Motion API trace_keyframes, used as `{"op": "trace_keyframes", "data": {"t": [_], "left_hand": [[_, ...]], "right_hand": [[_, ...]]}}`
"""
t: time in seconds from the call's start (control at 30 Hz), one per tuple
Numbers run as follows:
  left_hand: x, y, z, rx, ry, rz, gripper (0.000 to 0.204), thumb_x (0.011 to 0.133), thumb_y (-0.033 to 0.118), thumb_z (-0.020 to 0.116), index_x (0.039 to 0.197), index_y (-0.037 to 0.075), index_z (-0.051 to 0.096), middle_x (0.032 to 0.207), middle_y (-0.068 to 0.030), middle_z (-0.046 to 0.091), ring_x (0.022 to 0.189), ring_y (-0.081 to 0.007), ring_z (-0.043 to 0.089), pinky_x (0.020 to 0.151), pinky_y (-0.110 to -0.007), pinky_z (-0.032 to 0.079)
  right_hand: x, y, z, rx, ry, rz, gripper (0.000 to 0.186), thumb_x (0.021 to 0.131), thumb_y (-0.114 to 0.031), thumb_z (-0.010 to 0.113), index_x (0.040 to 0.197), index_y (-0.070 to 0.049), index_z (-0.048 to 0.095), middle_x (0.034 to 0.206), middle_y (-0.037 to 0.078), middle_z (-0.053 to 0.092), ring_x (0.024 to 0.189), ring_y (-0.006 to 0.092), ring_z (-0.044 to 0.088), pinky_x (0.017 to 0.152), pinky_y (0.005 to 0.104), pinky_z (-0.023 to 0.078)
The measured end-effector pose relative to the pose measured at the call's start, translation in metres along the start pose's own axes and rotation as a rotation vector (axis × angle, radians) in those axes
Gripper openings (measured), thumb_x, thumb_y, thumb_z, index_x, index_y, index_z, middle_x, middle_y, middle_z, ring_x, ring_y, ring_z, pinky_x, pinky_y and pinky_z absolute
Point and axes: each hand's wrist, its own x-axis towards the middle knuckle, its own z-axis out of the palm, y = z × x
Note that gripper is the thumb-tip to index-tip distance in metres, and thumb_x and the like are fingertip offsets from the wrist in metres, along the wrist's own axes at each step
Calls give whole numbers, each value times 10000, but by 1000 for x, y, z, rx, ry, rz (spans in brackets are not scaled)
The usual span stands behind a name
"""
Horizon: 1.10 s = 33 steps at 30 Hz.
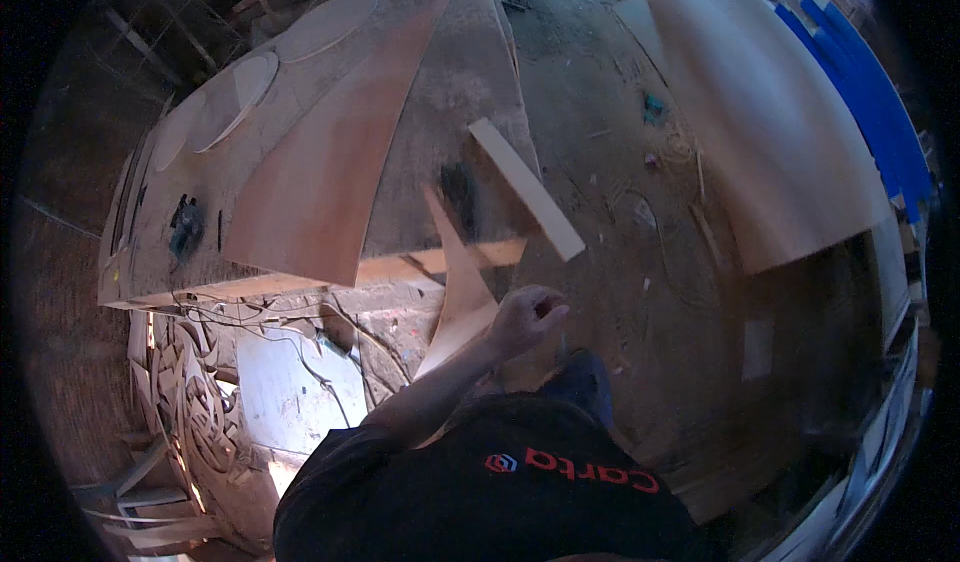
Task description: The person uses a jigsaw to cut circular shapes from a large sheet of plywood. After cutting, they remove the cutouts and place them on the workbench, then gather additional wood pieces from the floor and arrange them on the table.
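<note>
My left hand [530, 319] is held in front of my body with its fingers curled round, and nothing shows inside the curl. Beside its wrist is a thin, pointed piece of plywood [458, 292] with a curved edge; its lower part passes behind my forearm. I cannot tell whether it touches my arm. Just beyond the hand, a pale wooden plank [528, 190] lies slanted over the edge of the workbench [470, 72]. My right hand is out of view.
A large plywood sheet [340, 142] and rounded cut pieces [240, 102] cover the bench's left. A corded power tool [186, 227] sits near its corner. Curved offcuts [200, 402] and a white board [300, 382] lie below. Another big sheet [760, 122] stands at right, before blue panels [860, 97].
</note>
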Motion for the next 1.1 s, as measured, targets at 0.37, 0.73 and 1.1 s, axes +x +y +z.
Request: {"op": "trace_keyframes", "data": {"t": [0.37, 0.73, 1.1], "left_hand": [[210, -35, 29, 223, 691, -107, 241, 850, 171, 707, 1006, -11, 687, 865, -138, 702, 768, -234, 690, 702, -341, 537], [295, -35, -8, 455, 1056, -320, 236, 821, 166, 705, 1005, 20, 691, 894, -147, 681, 820, -283, 676, 739, -356, 527], [389, -104, -124, 563, 1239, -596, 298, 799, 193, 684, 1073, 79, 671, 977, -154, 658, 1003, -356, 605, 864, -441, 500]], "right_hand": [[176, -96, -225, 83, 0, 44, 196, 765, -287, 676, 926, -176, 691, 849, 84, 674, 705, 274, 655, 587, 432, 530], [394, -435, -387, 271, 166, -113, 206, 831, -224, 664, 1001, -108, 652, 812, 90, 667, 652, 264, 634, 548, 414, 537], [505, -664, -266, 172, -312, -236, 142, 872, -131, 667, 938, -25, 598, 742, 73, 582, 575, 168, 569, 495, 301, 509]]}}
